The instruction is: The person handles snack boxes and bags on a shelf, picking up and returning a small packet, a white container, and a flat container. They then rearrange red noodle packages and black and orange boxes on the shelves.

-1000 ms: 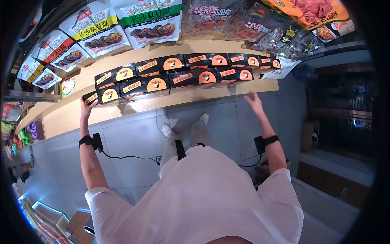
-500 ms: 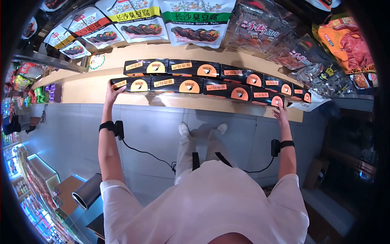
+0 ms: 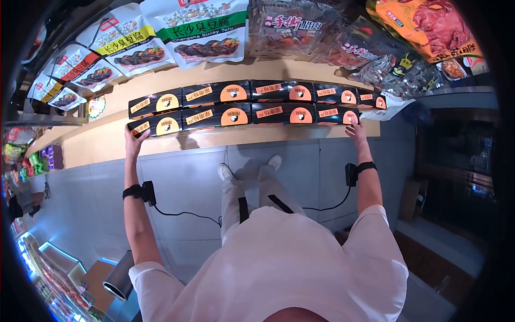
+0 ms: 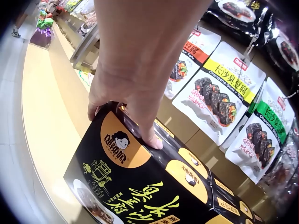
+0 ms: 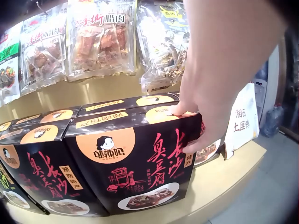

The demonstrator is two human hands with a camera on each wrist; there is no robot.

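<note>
Black boxes with orange and yellow labels stand in two rows, a back row and a front row. My left hand grips the leftmost front box; in the left wrist view, fingers of the left hand bend over its top and outer edge. At the other end my right hand holds the rightmost front box. The right wrist view shows the right hand at that box's right end, a finger on top and the thumb at the front corner.
Both rows stand on a wooden shelf. Stinky tofu pouches and clear meat packs hang behind. A white bag lies past the right end. Below is a grey floor.
My right hand has come from in front of the shelf onto the right end box. The front row's left end has shifted right, now nearly level with the back row's left end.
</note>
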